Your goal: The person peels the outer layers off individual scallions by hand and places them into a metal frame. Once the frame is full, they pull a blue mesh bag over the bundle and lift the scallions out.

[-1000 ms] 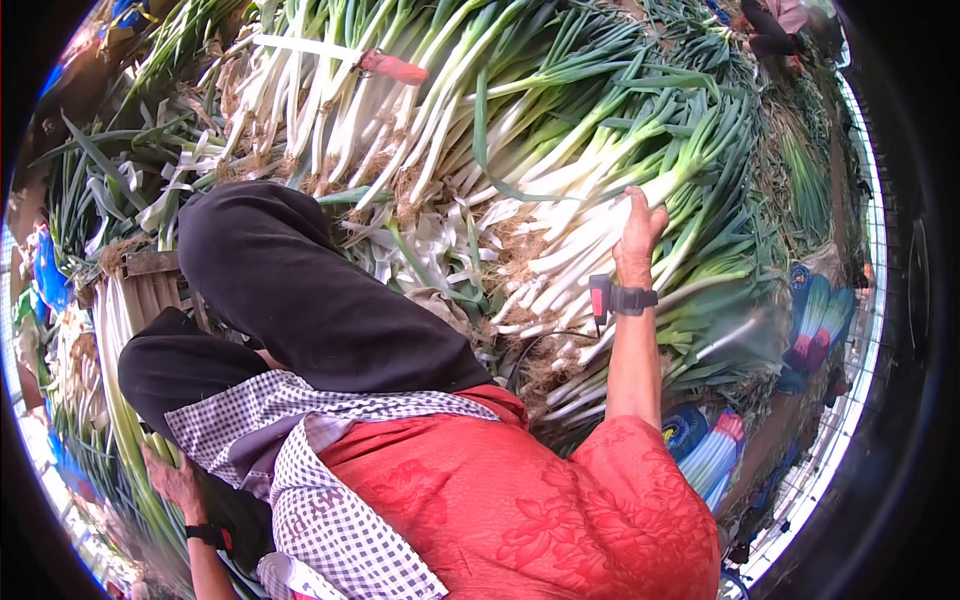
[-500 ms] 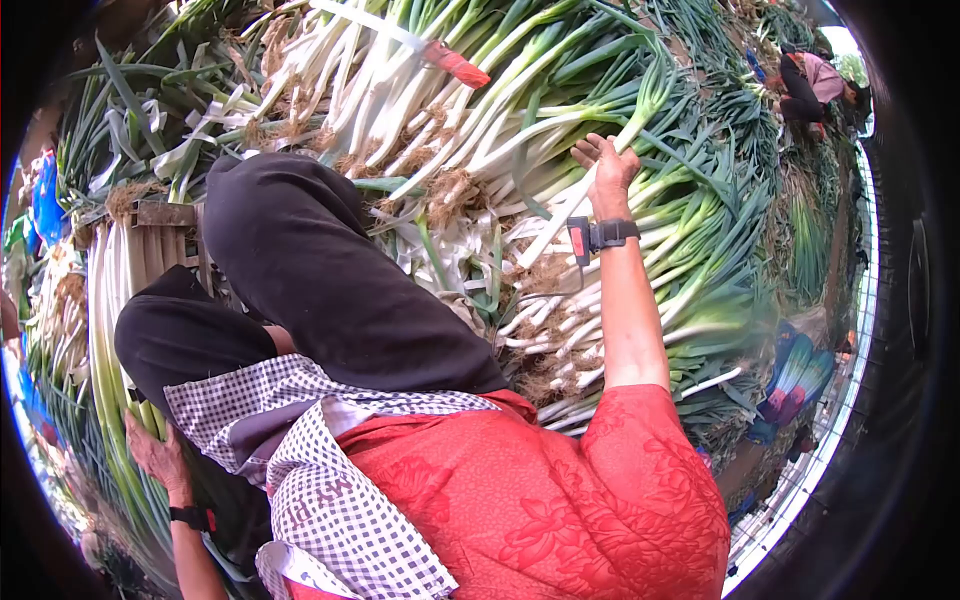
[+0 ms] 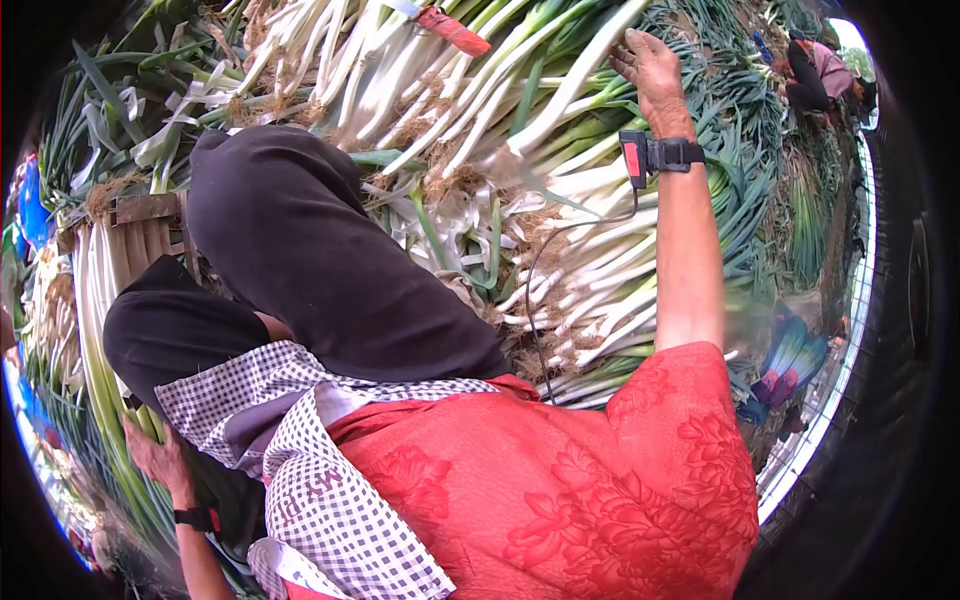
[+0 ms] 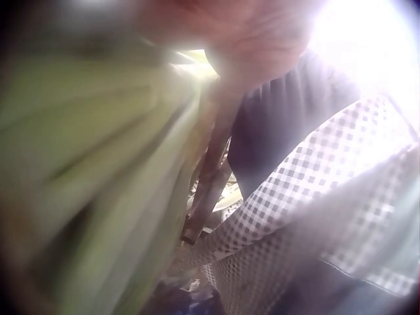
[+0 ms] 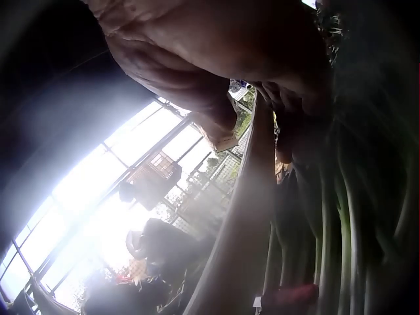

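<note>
My right hand [image 3: 657, 82] holds one long green onion [image 3: 572, 88] by its upper part, over the large heap of green onions [image 3: 600, 300]. In the right wrist view the white stalk [image 5: 237, 220] runs down from between thumb and fingers. At the lower left, beside the thigh, my left hand [image 3: 160, 462] grips an upright bunch of green onions [image 3: 98, 345] around its green part. The left wrist view shows these stalks [image 4: 98, 164] close up and blurred. A red-handled knife [image 3: 452, 30] lies on the heap, its blade partly cut off by the frame.
A wooden stool or crate edge [image 3: 147, 208] stands by the knees. Stripped skins [image 3: 450, 225] and roots litter the ground before me. Tied bundles [image 3: 790, 365] lie at the right. Another person [image 3: 822, 75] crouches at the far right. A cable [image 3: 533, 300] trails from the right wrist.
My right hand first reached over the heap, then lifted one green onion and has moved it farther away and to the right. The left hand stays on its bunch.
</note>
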Demonstrator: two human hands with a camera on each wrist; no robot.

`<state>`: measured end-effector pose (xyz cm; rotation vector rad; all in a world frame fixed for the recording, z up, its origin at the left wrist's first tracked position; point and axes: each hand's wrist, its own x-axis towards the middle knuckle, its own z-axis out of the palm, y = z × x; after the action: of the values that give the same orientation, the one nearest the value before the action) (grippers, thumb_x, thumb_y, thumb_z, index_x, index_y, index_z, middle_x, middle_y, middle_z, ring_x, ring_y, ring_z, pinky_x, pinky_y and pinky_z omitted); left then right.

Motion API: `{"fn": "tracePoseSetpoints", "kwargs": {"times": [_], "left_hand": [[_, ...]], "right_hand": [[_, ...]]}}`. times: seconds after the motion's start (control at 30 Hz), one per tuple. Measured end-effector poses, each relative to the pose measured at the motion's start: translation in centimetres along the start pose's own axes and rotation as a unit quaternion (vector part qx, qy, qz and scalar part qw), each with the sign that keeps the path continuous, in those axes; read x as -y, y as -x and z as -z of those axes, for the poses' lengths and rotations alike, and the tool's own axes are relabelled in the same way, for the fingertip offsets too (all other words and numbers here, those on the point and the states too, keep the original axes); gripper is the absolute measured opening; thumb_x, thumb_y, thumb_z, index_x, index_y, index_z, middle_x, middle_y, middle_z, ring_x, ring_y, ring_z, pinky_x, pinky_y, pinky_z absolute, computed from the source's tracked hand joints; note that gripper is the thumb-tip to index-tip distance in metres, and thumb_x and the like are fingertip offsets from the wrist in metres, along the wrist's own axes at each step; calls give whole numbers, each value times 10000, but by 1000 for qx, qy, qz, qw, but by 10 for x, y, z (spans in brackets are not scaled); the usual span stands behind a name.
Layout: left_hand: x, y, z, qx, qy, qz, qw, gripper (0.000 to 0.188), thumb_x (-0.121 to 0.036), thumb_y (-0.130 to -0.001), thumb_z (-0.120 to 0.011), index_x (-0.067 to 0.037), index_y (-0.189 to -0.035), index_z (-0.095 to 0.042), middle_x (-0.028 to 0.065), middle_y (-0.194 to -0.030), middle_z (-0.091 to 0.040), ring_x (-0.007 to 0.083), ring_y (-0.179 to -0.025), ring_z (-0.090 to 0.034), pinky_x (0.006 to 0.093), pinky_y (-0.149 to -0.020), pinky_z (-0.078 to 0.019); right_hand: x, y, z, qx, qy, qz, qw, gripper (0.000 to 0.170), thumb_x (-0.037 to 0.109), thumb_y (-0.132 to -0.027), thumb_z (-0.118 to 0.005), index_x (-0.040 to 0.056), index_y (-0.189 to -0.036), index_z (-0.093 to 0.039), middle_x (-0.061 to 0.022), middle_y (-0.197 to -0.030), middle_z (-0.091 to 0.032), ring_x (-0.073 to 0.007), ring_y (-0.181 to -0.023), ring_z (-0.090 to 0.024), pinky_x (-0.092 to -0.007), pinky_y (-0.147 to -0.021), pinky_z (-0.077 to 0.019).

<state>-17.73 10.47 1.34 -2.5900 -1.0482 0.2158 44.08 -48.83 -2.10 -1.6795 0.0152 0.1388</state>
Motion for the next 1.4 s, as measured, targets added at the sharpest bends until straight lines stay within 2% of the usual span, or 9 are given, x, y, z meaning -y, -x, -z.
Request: {"fn": "tracePoseSetpoints", "kwargs": {"times": [0.2,0.43,0.63,0.7,0.8,0.93,1.2,1.27,1.4], "left_hand": [[11,0,-12,-22,3,6,1000,743,-287,-835,-651,-48,-1444,-299,177,-1383,-457,343,-1264,-435,420,-1067,-328],[27,-5,-24,-15,-31,-12,999,752,-364,-865,-612,-74,-1467,-267,197,-1384,-451,353,-1242,-459,431,-1034,-360],[30,-8,-27,-42,-7,-42,998,738,-376,-873,-604,-67,-1459,-280,199,-1372,-461,365,-1231,-464,434,-1029,-367],[29,-8,-25,-37,-12,-31,999,740,-370,-870,-609,-65,-1459,-280,202,-1372,-459,367,-1231,-463,434,-1028,-367],[23,-7,-23,-43,-6,-35,998,741,-358,-865,-615,-65,-1458,-282,208,-1373,-456,369,-1233,-460,435,-1029,-367],[21,-9,-19,-16,0,-15,1000,745,-341,-854,-624,-63,-1456,-283,218,-1376,-448,371,-1236,-457,434,-1034,-363],[28,-10,-24,-26,-10,-29,999,727,-290,-847,-620,-43,-1446,-290,219,-1375,-450,370,-1240,-455,428,-1044,-356],[27,-11,-27,-29,-8,-36,999,714,-283,-853,-609,-45,-1446,-291,218,-1373,-452,369,-1238,-458,427,-1042,-358],[28,-11,-27,-19,-22,-20,999,687,-263,-864,-586,-49,-1447,-292,215,-1372,-455,367,-1236,-461,426,-1041,-360]], "right_hand": [[-55,77,108,-53,27,-166,984,385,180,-945,-556,-72,-1219,-454,-179,-1070,-597,-251,-916,-645,-347,-775,-562],[-200,264,182,-412,62,-232,879,144,50,-863,-521,-30,-977,-558,-94,-794,-595,-173,-693,-604,-298,-558,-529],[-247,290,164,-421,60,-190,885,167,100,-842,-601,-24,-952,-589,-92,-793,-590,-152,-721,-579,-267,-582,-491],[-288,277,189,-380,256,-277,845,364,159,-825,-651,-74,-1088,-555,-252,-1002,-632,-345,-861,-631,-391,-812,-497],[-241,251,150,-404,297,-318,805,440,229,-804,-685,-95,-1076,-563,-291,-1030,-625,-408,-939,-615,-417,-863,-480],[-205,220,110,-346,8,-293,891,364,160,-740,-729,-112,-955,-617,-241,-902,-669,-309,-813,-662,-389,-778,-499],[-234,211,93,-401,240,-222,856,279,145,-758,-691,-91,-871,-595,-187,-841,-661,-271,-764,-649,-404,-736,-509],[-214,212,89,-331,12,-194,923,310,159,-796,-676,-60,-998,-594,-136,-902,-638,-202,-732,-601,-386,-722,-496],[-164,227,83,-196,-339,-118,912,342,272,-856,-661,5,-1058,-592,-66,-930,-630,-195,-859,-580,-383,-827,-483]]}}
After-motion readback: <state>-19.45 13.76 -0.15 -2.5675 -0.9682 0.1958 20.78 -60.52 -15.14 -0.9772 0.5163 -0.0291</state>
